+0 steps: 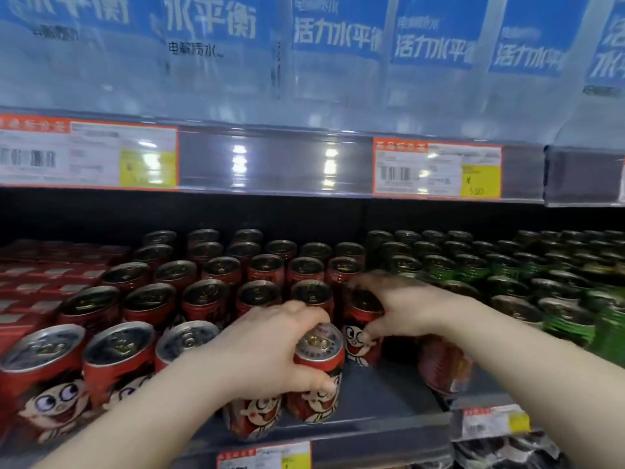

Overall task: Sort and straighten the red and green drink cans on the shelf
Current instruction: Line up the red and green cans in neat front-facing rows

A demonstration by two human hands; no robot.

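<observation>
Left hand clasped round glossy red front can, right hand round rear can.

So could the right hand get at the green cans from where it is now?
Probably yes. The right hand grips a red can, so it would have to let go first, but the green cans stand close on its right on the same shelf, their tops uncovered.

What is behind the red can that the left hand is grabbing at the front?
Behind the red cartoon-face drink can in the left hand stand rows of more red metal cans, running back into shadow. The hand hides the nearest one's lower part.
</observation>
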